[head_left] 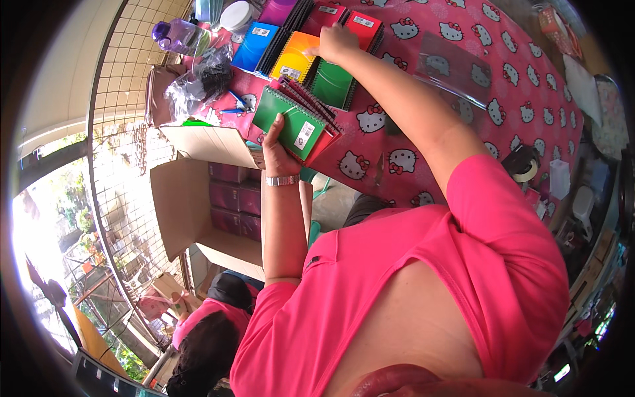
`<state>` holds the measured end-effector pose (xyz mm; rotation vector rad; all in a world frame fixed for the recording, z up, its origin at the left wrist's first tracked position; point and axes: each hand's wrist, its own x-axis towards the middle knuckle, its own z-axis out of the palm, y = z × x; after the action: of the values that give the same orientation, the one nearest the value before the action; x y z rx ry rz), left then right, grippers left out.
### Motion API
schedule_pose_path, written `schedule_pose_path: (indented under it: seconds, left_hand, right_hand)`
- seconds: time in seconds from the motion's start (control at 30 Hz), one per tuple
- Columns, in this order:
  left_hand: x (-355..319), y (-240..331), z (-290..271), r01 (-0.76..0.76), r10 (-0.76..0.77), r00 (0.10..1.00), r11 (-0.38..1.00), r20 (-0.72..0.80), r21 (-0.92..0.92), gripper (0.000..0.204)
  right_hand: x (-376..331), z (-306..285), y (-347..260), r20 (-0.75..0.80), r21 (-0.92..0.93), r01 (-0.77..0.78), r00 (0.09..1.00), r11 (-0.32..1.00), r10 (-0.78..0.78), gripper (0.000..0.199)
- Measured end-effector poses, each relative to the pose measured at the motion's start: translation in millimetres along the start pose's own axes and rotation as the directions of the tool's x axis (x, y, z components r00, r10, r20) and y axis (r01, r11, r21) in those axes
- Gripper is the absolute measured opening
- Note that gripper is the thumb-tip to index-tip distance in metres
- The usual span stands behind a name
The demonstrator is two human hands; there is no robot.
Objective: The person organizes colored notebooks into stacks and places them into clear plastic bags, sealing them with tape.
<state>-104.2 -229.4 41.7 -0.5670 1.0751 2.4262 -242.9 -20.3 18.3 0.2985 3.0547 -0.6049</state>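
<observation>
Left hand [278, 149], a bracelet at its wrist, is shown clasped around a fanned stack of spiral notebooks [301, 119] with a green one uppermost, held just above the near edge of a table covered by a pink cartoon-cat cloth [463, 112]. Right hand [336, 43] is laid flat, not clenched, on the notebooks spread in a row [311, 46] farther along the table: blue, orange, green and red. An open cardboard box [198, 212] of purple packs is seen below the table edge.

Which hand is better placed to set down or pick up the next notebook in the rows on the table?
Probably the right hand: it already rests on the rows of notebooks. The left hand is occupied gripping a stack of spiral notebooks.
</observation>
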Motion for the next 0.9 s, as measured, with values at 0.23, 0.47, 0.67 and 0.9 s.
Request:
schedule_pose_path:
  seconds: [0.23, 0.47, 0.67, 0.9]
  left_hand:
    - [11, -3, -7, 0.049, -0.048, 0.998, 0.998, 0.043, -0.036, 0.059]
    - [43, 2, -47, -0.414, 0.430, 0.902, 0.884, -0.032, 0.217, 0.046]
    - [8, 18, -28, -0.213, 0.201, 0.968, 0.975, -0.148, -0.070, 0.044]
    - [30, -5, -29, 0.070, -0.066, 0.992, 0.997, -0.108, 0.032, 0.034]
  right_hand:
    - [20, -41, -28, -0.336, 0.390, 0.403, 0.899, 0.828, -0.280, 0.025]
    - [-82, -71, -134, 0.321, -0.086, 0.930, 0.364, 0.356, -0.874, 0.013]
    - [56, -4, -134, -0.273, 0.196, 0.920, 0.383, 0.339, -0.883, 0.033]
    - [94, 44, -83, 0.246, -0.189, 0.890, 0.453, 0.416, -0.857, 0.020]
